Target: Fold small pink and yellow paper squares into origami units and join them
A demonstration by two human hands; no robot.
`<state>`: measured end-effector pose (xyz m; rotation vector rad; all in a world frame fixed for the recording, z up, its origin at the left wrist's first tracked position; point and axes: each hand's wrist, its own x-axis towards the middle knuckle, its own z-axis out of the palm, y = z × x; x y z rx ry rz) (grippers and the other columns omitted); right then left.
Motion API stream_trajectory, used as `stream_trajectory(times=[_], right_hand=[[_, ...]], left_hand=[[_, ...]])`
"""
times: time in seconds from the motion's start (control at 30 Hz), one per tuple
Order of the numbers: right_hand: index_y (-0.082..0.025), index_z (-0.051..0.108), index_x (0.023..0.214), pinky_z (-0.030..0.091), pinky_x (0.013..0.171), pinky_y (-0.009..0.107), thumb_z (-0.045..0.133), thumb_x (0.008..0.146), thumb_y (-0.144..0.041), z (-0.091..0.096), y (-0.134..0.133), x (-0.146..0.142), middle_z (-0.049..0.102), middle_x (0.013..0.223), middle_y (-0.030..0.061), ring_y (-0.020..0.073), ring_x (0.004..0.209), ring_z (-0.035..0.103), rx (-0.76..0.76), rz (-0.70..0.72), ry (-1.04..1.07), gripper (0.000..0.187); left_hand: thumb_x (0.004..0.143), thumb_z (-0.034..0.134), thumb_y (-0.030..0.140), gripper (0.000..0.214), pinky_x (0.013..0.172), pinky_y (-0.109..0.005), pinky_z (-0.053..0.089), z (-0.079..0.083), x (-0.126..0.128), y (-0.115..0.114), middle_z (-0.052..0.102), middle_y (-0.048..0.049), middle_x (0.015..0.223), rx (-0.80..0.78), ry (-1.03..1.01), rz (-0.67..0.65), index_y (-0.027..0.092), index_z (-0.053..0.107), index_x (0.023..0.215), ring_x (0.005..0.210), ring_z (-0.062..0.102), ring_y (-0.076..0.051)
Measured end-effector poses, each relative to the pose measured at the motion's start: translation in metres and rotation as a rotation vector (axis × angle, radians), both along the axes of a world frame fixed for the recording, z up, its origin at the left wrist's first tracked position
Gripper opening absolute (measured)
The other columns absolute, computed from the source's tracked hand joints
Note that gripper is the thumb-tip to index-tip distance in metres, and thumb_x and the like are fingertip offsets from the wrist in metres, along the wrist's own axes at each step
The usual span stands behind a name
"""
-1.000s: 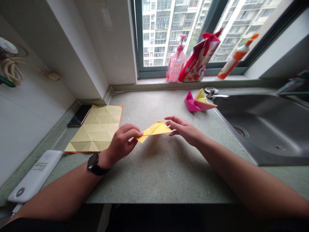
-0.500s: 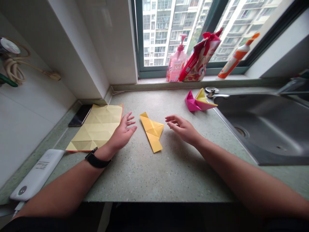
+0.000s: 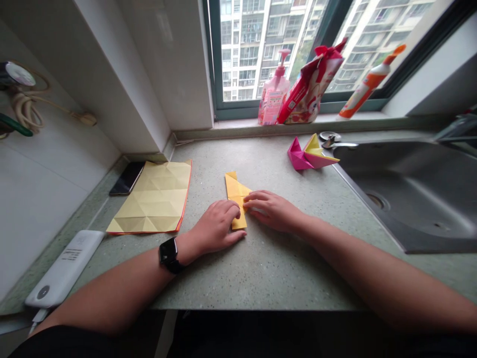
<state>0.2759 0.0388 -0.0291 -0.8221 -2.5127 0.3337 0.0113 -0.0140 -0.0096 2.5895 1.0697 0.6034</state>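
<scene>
A folded yellow origami paper [image 3: 235, 187] lies on the counter in front of me. My left hand [image 3: 218, 223] holds its lower left side down, fingers curled over the edge, with the thumb stretched along the counter below. From the right, my right hand [image 3: 278, 211] has its fingertips on the paper's right corner, which they partly cover. The paper's far end stays in sight above both hands. A black watch [image 3: 169, 251] is on my left wrist.
Creased pale yellow sheets [image 3: 152, 199] lie at left, beside a phone [image 3: 127, 179] and a white power bank [image 3: 65, 268]. A pink and yellow origami piece [image 3: 300, 156] stands near the sink [image 3: 404, 243]. A pump bottle [image 3: 274, 102], red bag [image 3: 311, 89] and orange-white bottle [image 3: 365, 89] line the sill.
Both hands have come inward from either side of the folded paper and now touch it. The paper has turned slightly, its far end shifting right.
</scene>
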Motion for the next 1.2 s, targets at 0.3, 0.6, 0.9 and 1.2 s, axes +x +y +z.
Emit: stream_trajectory(times=[0.3,0.6,0.9,1.2], right_hand=[[-0.025,0.075,0.133,0.064,0.104,0.046,0.064,0.105,-0.021,0.001,-0.005,-0.002,0.080,0.132,0.0104,0.0262,0.121,0.076,0.008,-0.023,-0.033,0.030],[-0.030,0.073,0.136,0.040,0.129,0.065,0.067,0.100,-0.019,-0.004,0.001,0.001,0.079,0.138,0.0066,0.0265,0.133,0.071,0.051,-0.031,-0.079,0.038],[-0.025,0.077,0.129,0.065,0.104,0.045,0.061,0.105,-0.017,0.008,-0.007,-0.006,0.081,0.129,0.0093,0.0236,0.115,0.077,0.054,0.118,-0.019,0.030],[-0.027,0.080,0.129,0.064,0.103,0.046,0.064,0.102,-0.015,0.008,-0.006,-0.004,0.080,0.130,0.0094,0.0249,0.117,0.077,-0.009,0.125,-0.035,0.034]], left_hand=[[0.108,0.061,0.029,0.013,0.099,-0.046,0.054,-0.002,-0.006,0.009,0.074,-0.0092,0.112,0.033,0.050,0.018,0.020,0.070,0.106,0.103,0.067,-0.027],[0.105,0.068,0.027,0.012,0.104,-0.049,0.051,-0.008,-0.003,0.020,0.078,-0.0067,0.110,0.023,-0.042,0.099,0.021,0.075,0.098,0.104,0.069,-0.026],[0.107,0.066,0.027,0.015,0.101,-0.045,0.053,-0.006,-0.007,0.023,0.078,-0.0065,0.108,-0.034,-0.094,0.092,0.022,0.078,0.100,0.104,0.070,-0.025],[0.105,0.066,0.025,0.011,0.100,-0.044,0.054,-0.005,-0.007,0.024,0.077,-0.0063,0.108,-0.041,-0.078,0.087,0.021,0.075,0.100,0.103,0.069,-0.024]])
